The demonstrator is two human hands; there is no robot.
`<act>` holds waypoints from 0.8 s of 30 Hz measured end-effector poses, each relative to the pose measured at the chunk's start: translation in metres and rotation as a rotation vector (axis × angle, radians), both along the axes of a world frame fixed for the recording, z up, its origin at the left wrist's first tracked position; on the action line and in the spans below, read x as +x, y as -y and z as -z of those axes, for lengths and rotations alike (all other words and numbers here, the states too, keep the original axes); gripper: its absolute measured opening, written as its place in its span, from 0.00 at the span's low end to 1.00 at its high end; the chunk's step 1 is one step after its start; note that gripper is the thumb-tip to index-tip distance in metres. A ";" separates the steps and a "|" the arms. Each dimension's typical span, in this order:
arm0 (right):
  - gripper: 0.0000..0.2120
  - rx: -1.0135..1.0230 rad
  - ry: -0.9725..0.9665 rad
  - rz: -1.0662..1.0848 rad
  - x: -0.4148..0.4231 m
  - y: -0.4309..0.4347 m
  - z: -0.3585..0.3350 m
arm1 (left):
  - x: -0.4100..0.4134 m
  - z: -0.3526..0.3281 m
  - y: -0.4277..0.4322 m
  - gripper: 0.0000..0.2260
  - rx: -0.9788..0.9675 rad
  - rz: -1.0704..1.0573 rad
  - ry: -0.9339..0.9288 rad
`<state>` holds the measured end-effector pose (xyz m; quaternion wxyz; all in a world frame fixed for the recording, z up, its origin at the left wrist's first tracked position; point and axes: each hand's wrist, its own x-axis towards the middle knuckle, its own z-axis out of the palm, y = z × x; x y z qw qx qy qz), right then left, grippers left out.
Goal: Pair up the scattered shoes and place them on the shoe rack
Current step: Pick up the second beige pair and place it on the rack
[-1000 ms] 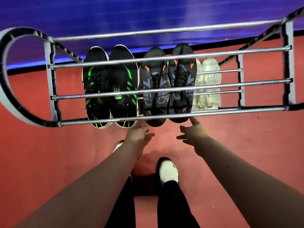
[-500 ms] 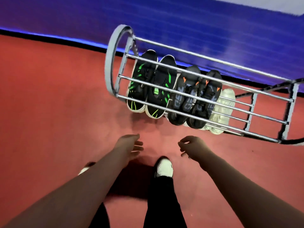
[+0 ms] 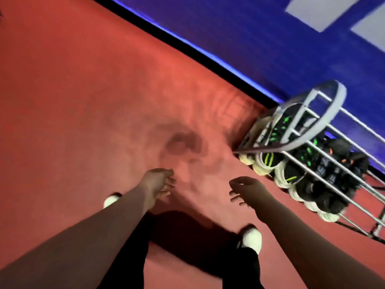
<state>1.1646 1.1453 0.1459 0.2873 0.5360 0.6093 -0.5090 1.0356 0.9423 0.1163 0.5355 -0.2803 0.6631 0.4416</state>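
Empty hands [image 3: 158, 182] over red floor [image 3: 83, 101]

Well right of the right hand [image 3: 246, 189], shoe rack [image 3: 340, 101] against the wall [image 3: 250, 28], sneakers [image 3: 291, 174] seemingly rowed on its lower tier.

Metal shoe rack [image 3: 340, 99] at right, dark sneakers [image 3: 291, 176] lined inside — blurred

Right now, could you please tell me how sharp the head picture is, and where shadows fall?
Head view: motion blur throughout, worst on the shoe rack and its shoes; head view: frame tilted, wall edge slanting; head view: a dark shadow on the red floor by the legs, fainter mottling beyond the left hand and right hand.
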 end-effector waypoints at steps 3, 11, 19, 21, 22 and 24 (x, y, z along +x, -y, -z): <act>0.03 -0.011 0.002 -0.031 -0.075 0.069 0.003 | -0.066 -0.005 0.085 0.03 -0.005 0.023 -0.045; 0.03 -0.106 -0.126 -0.238 -0.313 0.283 -0.029 | -0.255 -0.064 0.317 0.05 -0.112 -0.013 -0.243; 0.04 -0.116 -0.232 -0.435 -0.483 0.408 -0.072 | -0.361 -0.113 0.456 0.05 -0.121 -0.267 -0.304; 0.04 -0.097 -0.235 -0.455 -0.524 0.435 -0.075 | -0.394 -0.121 0.488 0.04 -0.119 -0.295 -0.314; 0.04 -0.088 -0.223 -0.465 -0.542 0.446 -0.076 | -0.410 -0.124 0.501 0.04 -0.118 -0.308 -0.321; 0.04 -0.087 -0.198 -0.510 -0.584 0.474 -0.075 | -0.451 -0.130 0.535 0.04 -0.137 -0.337 -0.340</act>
